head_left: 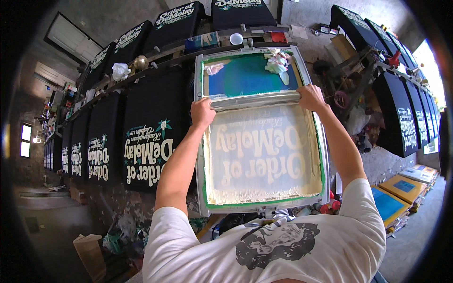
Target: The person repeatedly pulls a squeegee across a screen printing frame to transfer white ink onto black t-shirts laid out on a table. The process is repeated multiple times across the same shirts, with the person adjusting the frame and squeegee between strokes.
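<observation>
A screen-printing frame (pixel 324 158) with green-edged borders lies before me. Across its mesh stretches a long metal squeegee (pixel 257 100), gripped at its left end by my left hand (pixel 203 113) and at its right end by my right hand (pixel 311 98). Both hands have their fingers wrapped round it. Pale lettering shows upside down through the mesh (pixel 264 129) on the near side. Thick cream ink (pixel 264 195) lines the near edge and the sides. Beyond the squeegee, on a blue-green area (pixel 250 73), sit a crumpled stained rag (pixel 277 62) and a smaller pinkish scrap (pixel 213 69).
Printed black shirts (pixel 148 111) on boards stand in rows to the left, with more black shirts (pixel 398 111) at right. A white cup (pixel 236 38) and a gold ball (pixel 140 62) rest on the far rail. Yellow-framed screens (pixel 401 186) are stacked on the right floor.
</observation>
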`<control>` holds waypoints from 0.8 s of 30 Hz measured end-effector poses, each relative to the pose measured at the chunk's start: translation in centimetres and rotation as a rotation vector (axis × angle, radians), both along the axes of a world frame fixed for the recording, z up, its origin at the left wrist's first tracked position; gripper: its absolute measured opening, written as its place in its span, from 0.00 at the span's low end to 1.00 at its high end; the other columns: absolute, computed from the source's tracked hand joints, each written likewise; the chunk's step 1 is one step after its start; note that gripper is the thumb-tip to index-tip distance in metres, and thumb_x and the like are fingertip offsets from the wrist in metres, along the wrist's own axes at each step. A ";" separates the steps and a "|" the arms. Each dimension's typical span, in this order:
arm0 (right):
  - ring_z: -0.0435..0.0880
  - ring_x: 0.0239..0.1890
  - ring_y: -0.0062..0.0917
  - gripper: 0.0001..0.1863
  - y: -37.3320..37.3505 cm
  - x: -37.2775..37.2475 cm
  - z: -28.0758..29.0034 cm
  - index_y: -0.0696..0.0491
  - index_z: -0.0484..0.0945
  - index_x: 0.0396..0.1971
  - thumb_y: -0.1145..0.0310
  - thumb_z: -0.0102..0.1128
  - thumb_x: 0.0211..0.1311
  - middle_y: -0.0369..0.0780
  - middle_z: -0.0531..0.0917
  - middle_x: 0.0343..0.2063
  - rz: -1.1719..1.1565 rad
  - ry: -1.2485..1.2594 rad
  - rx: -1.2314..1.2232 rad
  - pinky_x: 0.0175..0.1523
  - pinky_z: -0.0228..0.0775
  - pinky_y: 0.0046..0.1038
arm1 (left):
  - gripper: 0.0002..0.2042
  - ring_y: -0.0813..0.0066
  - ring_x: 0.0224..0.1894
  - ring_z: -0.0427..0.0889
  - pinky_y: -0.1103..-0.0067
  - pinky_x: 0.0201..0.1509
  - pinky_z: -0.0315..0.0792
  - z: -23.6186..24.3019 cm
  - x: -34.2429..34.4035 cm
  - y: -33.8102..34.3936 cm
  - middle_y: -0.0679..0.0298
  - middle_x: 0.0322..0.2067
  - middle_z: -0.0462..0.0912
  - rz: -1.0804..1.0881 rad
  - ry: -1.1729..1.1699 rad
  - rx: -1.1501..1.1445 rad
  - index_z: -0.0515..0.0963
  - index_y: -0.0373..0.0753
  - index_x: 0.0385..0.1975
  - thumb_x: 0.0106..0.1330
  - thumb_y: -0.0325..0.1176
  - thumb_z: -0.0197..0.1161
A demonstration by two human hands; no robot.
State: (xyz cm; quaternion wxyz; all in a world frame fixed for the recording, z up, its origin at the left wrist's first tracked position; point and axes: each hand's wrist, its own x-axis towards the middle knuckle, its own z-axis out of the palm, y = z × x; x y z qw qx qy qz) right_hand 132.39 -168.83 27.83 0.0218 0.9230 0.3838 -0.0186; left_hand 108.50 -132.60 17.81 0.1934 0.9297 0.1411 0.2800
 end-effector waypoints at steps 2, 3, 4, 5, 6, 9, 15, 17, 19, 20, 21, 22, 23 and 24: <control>0.88 0.37 0.46 0.17 0.6 0.3 2.3 0.47 0.90 0.39 0.70 0.62 0.47 0.49 0.88 0.31 0.022 -0.008 0.005 0.43 0.80 0.45 | 0.05 0.52 0.33 0.83 0.61 0.39 0.69 2.0 0.5 0.7 0.57 0.28 0.84 -0.003 0.026 -0.008 0.81 0.38 0.25 0.49 0.22 0.62; 0.88 0.37 0.46 0.17 0.8 0.8 2.3 0.47 0.90 0.39 0.70 0.61 0.47 0.49 0.88 0.30 0.019 -0.023 0.025 0.43 0.80 0.45 | 0.05 0.52 0.33 0.83 0.61 0.39 0.69 2.5 1.2 1.3 0.57 0.28 0.84 -0.010 0.005 0.004 0.81 0.38 0.25 0.49 0.22 0.63; 0.88 0.37 0.47 0.17 1.1 1.4 2.3 0.47 0.90 0.39 0.71 0.61 0.47 0.49 0.88 0.30 0.017 -0.039 0.045 0.43 0.80 0.45 | 0.05 0.52 0.33 0.83 0.62 0.39 0.69 3.0 2.1 2.1 0.57 0.28 0.84 -0.018 -0.016 0.016 0.81 0.38 0.25 0.49 0.22 0.63; 0.88 0.38 0.47 0.17 1.4 1.8 2.3 0.47 0.90 0.38 0.71 0.61 0.47 0.49 0.87 0.30 0.017 -0.054 0.062 0.43 0.80 0.45 | 0.05 0.52 0.33 0.83 0.62 0.38 0.69 3.1 2.6 2.7 0.58 0.29 0.84 -0.022 -0.036 0.025 0.81 0.38 0.25 0.49 0.22 0.63; 0.88 0.38 0.47 0.16 1.7 1.8 2.0 0.46 0.90 0.38 0.70 0.60 0.48 0.49 0.88 0.30 -0.007 -0.036 0.062 0.44 0.80 0.46 | 0.06 0.52 0.33 0.83 0.61 0.39 0.71 2.6 2.8 3.0 0.58 0.29 0.85 -0.013 0.000 0.055 0.81 0.38 0.26 0.49 0.22 0.63; 0.87 0.38 0.47 0.18 2.2 1.7 0.1 0.48 0.90 0.38 0.72 0.61 0.44 0.50 0.87 0.30 -0.053 0.005 0.047 0.44 0.79 0.45 | 0.06 0.52 0.33 0.83 0.61 0.41 0.72 0.2 2.9 2.8 0.58 0.30 0.85 -0.003 0.025 -0.003 0.82 0.38 0.27 0.49 0.22 0.63; 0.88 0.38 0.43 0.14 0.0 -1.3 -1.4 0.45 0.89 0.36 0.66 0.63 0.47 0.44 0.89 0.32 -0.075 0.026 0.019 0.43 0.80 0.44 | 0.08 0.51 0.38 0.82 0.61 0.43 0.74 -2.0 -1.1 -0.4 0.57 0.31 0.83 0.033 -0.043 0.039 0.78 0.37 0.26 0.45 0.19 0.63; 0.88 0.38 0.42 0.14 -2.1 -3.9 -1.2 0.46 0.89 0.35 0.67 0.64 0.45 0.43 0.89 0.33 -0.060 0.039 0.042 0.43 0.79 0.43 | 0.09 0.51 0.38 0.82 0.61 0.43 0.73 -2.4 -3.9 -2.4 0.57 0.30 0.83 0.025 -0.046 0.072 0.77 0.38 0.26 0.44 0.19 0.63; 0.88 0.37 0.41 0.16 -5.2 -7.2 -1.9 0.47 0.89 0.35 0.71 0.64 0.42 0.41 0.89 0.33 -0.021 0.037 0.122 0.43 0.79 0.41 | 0.10 0.52 0.37 0.81 0.61 0.42 0.73 -2.8 -7.5 -4.5 0.58 0.30 0.81 -0.010 -0.067 0.056 0.76 0.39 0.25 0.42 0.19 0.63; 0.88 0.37 0.40 0.16 -6.7 -9.1 -2.2 0.46 0.89 0.35 0.70 0.65 0.41 0.40 0.89 0.33 -0.020 0.045 0.147 0.42 0.79 0.40 | 0.11 0.53 0.37 0.81 0.61 0.42 0.73 -2.8 -9.7 -5.9 0.59 0.29 0.81 -0.013 -0.046 0.045 0.77 0.40 0.25 0.41 0.19 0.63; 0.88 0.37 0.39 0.15 -8.1 -11.3 -2.4 0.46 0.89 0.34 0.70 0.65 0.40 0.38 0.89 0.33 -0.022 0.054 0.170 0.41 0.78 0.40 | 0.11 0.53 0.36 0.80 0.62 0.41 0.73 -2.5 -12.0 -7.3 0.59 0.29 0.80 -0.019 -0.024 0.033 0.77 0.40 0.26 0.40 0.19 0.64; 0.88 0.37 0.38 0.14 -9.3 -13.5 -2.2 0.47 0.88 0.33 0.70 0.66 0.40 0.37 0.88 0.32 -0.013 0.030 0.174 0.40 0.78 0.41 | 0.12 0.53 0.35 0.80 0.62 0.41 0.73 -2.1 -14.2 -8.6 0.60 0.29 0.80 -0.031 -0.056 0.018 0.76 0.40 0.25 0.39 0.19 0.64; 0.88 0.36 0.37 0.13 -10.6 -15.9 -2.0 0.47 0.87 0.32 0.70 0.67 0.40 0.37 0.88 0.32 -0.003 0.008 0.175 0.39 0.77 0.41 | 0.13 0.54 0.34 0.79 0.62 0.40 0.72 -1.6 -16.6 -10.1 0.60 0.29 0.79 -0.041 -0.087 0.002 0.76 0.40 0.25 0.38 0.18 0.64; 0.88 0.36 0.36 0.13 -12.2 -18.0 -2.2 0.47 0.86 0.31 0.70 0.68 0.39 0.37 0.87 0.31 -0.010 -0.003 0.201 0.38 0.77 0.41 | 0.13 0.54 0.34 0.79 0.62 0.40 0.72 -1.0 -18.5 -11.6 0.60 0.29 0.79 -0.045 -0.085 -0.004 0.76 0.41 0.25 0.37 0.18 0.64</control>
